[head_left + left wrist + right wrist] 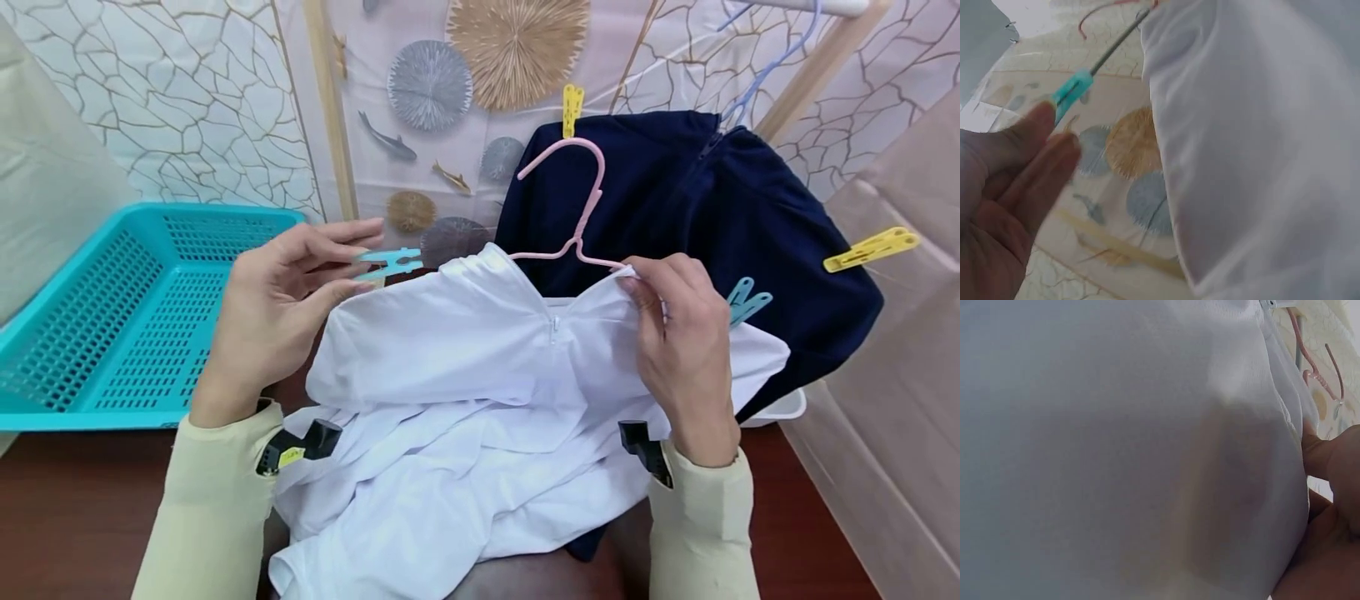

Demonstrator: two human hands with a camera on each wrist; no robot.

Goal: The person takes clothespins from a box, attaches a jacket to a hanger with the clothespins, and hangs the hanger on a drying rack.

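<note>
A white zip-neck shirt (pixel 450 350) hangs in front of me with a pink hanger (pixel 592 204) inside it, the hook rising above the neckline. In my left hand (pixel 277 292) a light-blue clothespin (pixel 393 262) is pinched between thumb and fingers, just beyond the shirt's left shoulder. The left wrist view shows the clothespin (pixel 1072 90) apart from the cloth. My right hand (pixel 686 342) pinches the shirt's neckline edge, right of the zipper. Another blue clothespin (pixel 748 302) stands at the right shoulder, its lower end hidden. Cloth fills most of the right wrist view beside the right hand (pixel 1335 487).
Behind the shirt hangs a navy zip garment (pixel 637 183) with a yellow clothespin (pixel 572 110) at its left shoulder and another yellow clothespin (pixel 870 250) at the right. A turquoise basket (pixel 150 325) stands at left. A wooden post (pixel 330 108) rises behind it.
</note>
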